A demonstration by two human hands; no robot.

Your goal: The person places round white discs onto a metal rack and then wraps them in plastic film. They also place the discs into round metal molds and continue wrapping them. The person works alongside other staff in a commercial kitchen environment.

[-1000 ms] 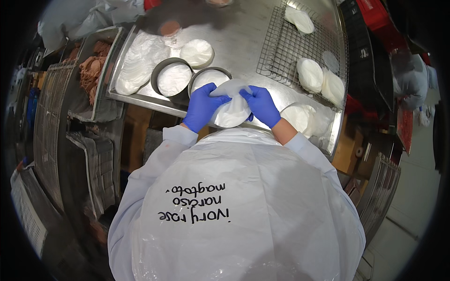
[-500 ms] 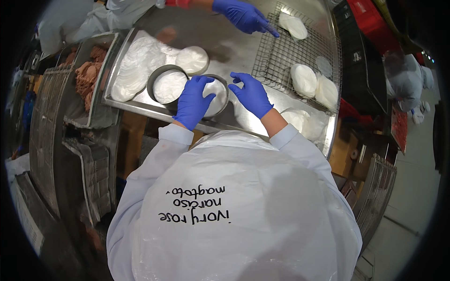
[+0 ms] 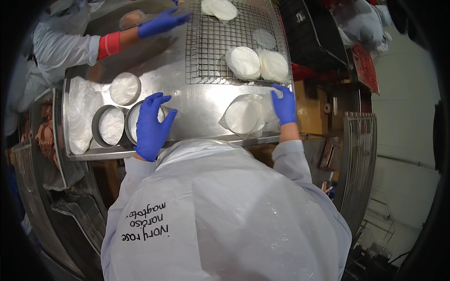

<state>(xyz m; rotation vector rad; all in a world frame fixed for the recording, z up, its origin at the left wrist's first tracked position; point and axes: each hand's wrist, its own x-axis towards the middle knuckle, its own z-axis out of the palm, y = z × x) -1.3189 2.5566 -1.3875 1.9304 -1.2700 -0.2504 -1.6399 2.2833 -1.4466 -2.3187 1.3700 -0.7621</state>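
My left hand (image 3: 153,125), in a blue glove, rests at the right side of a round metal ring mould (image 3: 129,122) with white film inside. Its fingers are spread and part of the mould is hidden under it. Left of that mould is a second ring mould (image 3: 96,126), lined with white film. My right hand (image 3: 285,107), also gloved in blue, is at the table's right edge, thumb and fingers apart. Beside it lies a loose stack of round white sheets (image 3: 243,115) with thin clear film around it. I cannot tell whether the fingers touch that film.
A wire rack (image 3: 211,47) on the steel table (image 3: 187,112) carries white film-covered rounds (image 3: 243,63). Another white round (image 3: 125,89) and a pile of film (image 3: 82,114) lie left. A co-worker's gloved hand (image 3: 164,22) reaches toward the rack. A tub of minced meat (image 3: 46,136) stands left.
My right hand has moved away from the mould to the right, beside the sheet stack. My left hand stays at the mould. The view has shifted right, and the co-worker's hand has drawn back leftward.
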